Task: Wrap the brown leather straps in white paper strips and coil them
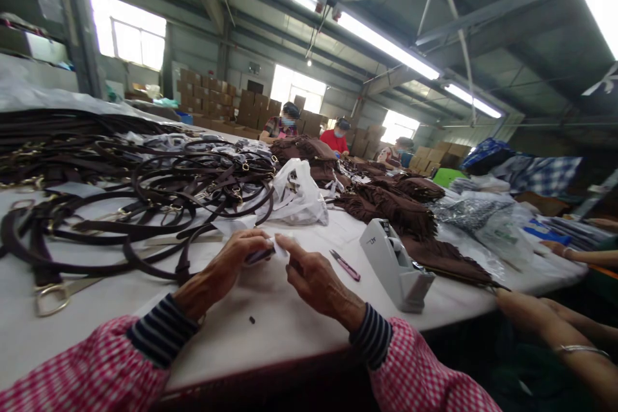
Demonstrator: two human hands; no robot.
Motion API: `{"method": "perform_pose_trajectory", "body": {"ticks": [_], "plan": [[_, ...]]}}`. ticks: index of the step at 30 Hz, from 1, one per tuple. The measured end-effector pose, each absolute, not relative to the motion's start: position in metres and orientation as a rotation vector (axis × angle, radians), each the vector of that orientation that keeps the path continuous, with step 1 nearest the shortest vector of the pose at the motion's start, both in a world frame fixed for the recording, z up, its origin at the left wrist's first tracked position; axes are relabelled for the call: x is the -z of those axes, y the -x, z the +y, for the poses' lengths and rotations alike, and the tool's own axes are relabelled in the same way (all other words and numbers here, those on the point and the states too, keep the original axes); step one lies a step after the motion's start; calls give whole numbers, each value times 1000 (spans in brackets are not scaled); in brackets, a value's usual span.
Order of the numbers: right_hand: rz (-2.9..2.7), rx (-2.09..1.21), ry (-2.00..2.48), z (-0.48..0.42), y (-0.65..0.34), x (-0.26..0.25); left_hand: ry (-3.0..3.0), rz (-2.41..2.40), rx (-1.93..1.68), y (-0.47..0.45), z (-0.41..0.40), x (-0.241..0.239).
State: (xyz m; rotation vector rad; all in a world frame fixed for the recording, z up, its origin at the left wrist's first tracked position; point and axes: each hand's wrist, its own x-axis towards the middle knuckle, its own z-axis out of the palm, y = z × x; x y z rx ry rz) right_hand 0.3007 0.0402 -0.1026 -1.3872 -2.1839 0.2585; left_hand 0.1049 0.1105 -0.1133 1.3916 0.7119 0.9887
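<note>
My left hand (pixel 226 267) and my right hand (pixel 313 280) meet over the white table (pixel 270 325), both pinching a small white piece of paper or tape (pixel 276 248) wrapped around the end of a dark brown strap (pixel 258 255). The strap runs back to the left into a big tangle of brown leather straps (pixel 159 193) with metal rings and buckles. A pair of small pink-handled snips (pixel 346 265) lies just right of my right hand. A grey tape dispenser (pixel 396 264) stands beyond the snips.
A white plastic bag (pixel 299 196) and heaps of brown fringed bags (pixel 386 206) lie further back. Other people's forearms reach in at the right edge (pixel 555 328). Several masked workers sit at the far end (pixel 284 125). Cardboard boxes line the back wall (pixel 217 100).
</note>
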Motion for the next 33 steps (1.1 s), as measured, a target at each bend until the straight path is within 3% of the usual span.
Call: {"method": "perform_pose_trajectory", "body": {"ticks": [4,12,20,26,28,30,33], "plan": [[-2240,-160,1441,44,-289,111,-1341,718,-961,-102,114,117],[-1943,-589,1179,36,-313,107,-1230,705,-1006,-104,111,114],[-1367,-238,1374,-40,-429,57,-831,686,-1054,-104,107,98],[-1199,152,1721,-59,-540,57,-713,693,-1070,-108,102,92],[-1157,47,1747,-60,-550,60,-755,710,-1067,-108,100,94],[-1119,-285,1758,-62,-545,62,-848,776,-1066,-108,101,99],[-1096,-437,1748,-65,-529,64,-966,898,-1052,-109,108,106]]}}
